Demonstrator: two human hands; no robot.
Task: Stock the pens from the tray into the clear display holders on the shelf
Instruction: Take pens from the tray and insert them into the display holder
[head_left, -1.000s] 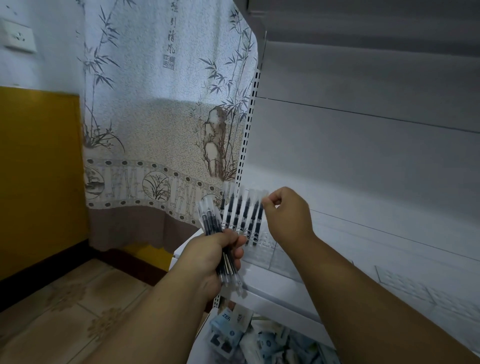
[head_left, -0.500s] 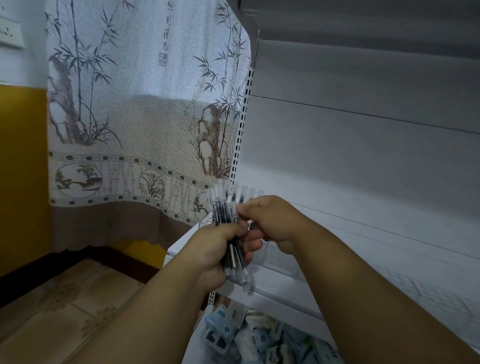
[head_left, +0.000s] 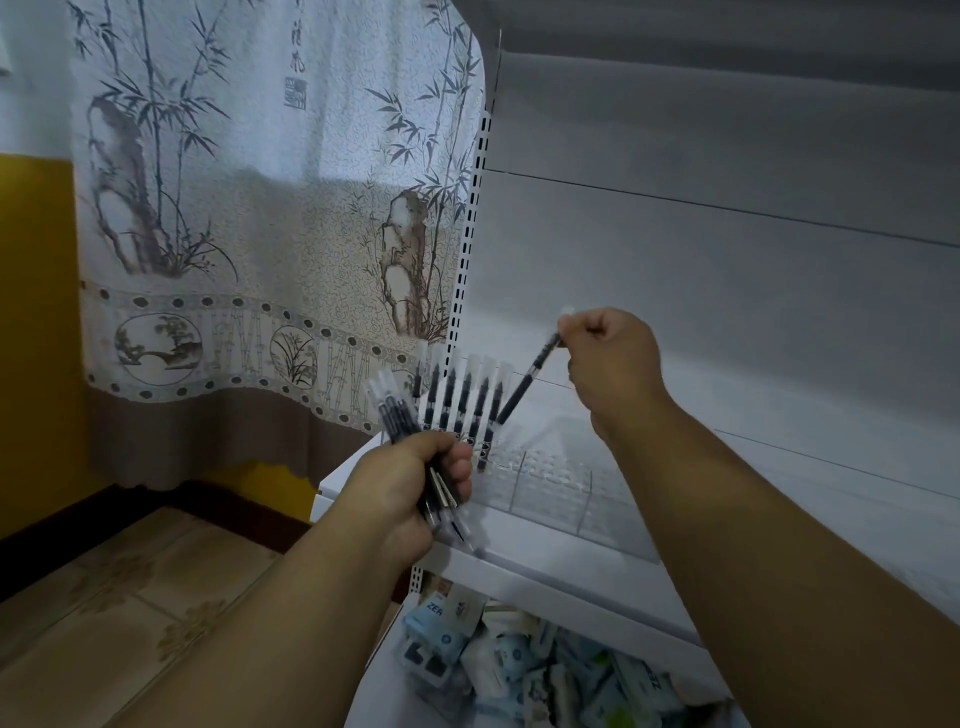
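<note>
Now, step in hand: seating one more pen beside the row already standing.
Right hand (head_left: 610, 358): fingers curled, pinching the capped top of a single pen (head_left: 530, 375); pen slanted, lower tip down by the last of the standing pens (head_left: 457, 397).
Left hand (head_left: 415, 483): fist wrapped round a bundle of pens (head_left: 397, 415), caps fanned upward, tips poking out below the palm.
Holder (head_left: 550, 488): clear, ribbed with small cells and thin upright dividers, resting on the white shelf (head_left: 519, 564); left section partly filled, sections to the right bare of pens.
Doing it well: probably best to tilt the pen upright before lowering, aim the tip into the next free cell just right of the row, push straight down, release only once seated; likely wise to keep the bundle away from the standing caps to avoid knocking them.
Pens: slim, dark barrels under translucent frosted caps; smooth, light, likely slippery in a bunch.
Shelf back (head_left: 727, 312): flat pale panel with a perforated upright at the left edge.
Curtain (head_left: 270, 208): soft cloth printed with bamboo and rock.
Below the shelf: heaped small packets (head_left: 519, 660), blue and white.
Tray: not visible.
</note>
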